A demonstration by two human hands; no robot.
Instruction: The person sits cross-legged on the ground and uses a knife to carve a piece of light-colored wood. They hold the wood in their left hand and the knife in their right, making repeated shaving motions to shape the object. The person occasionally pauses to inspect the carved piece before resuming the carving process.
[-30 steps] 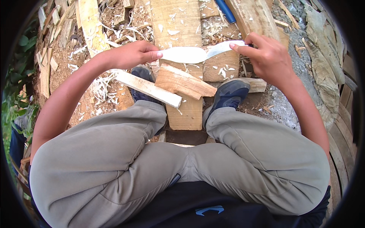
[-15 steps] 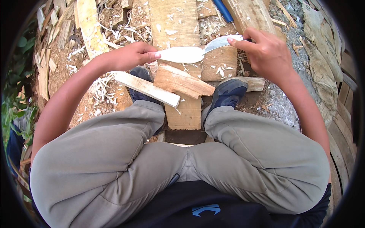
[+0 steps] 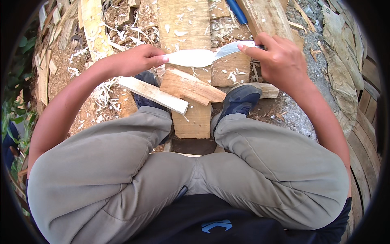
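Note:
Out in front of my knees, my left hand (image 3: 140,61) is closed on the left end of a pale, freshly carved wooden piece (image 3: 190,58), flat and paddle-shaped like a spatula or spoon blank. My right hand (image 3: 281,57) grips a knife (image 3: 230,49) whose handle is mostly hidden in the fist. My right thumb or forefinger lies along the curved blade. The blade's tip end meets the right end of the wooden piece. Below both hands runs a wooden plank (image 3: 183,24) dusted with shavings.
A reddish split wood chunk (image 3: 191,86) and a pale squared stick (image 3: 153,94) lie across the plank's near part, between my shoes (image 3: 239,101). Beyond are a blue tube-like object (image 3: 236,11) and a thick timber (image 3: 264,18). Curly shavings (image 3: 106,91) cover the ground at left.
The knife and right hand have shifted slightly left and down, the blade lying a little further over the wooden piece's end. The left hand keeps its hold. The whole view has drifted slightly.

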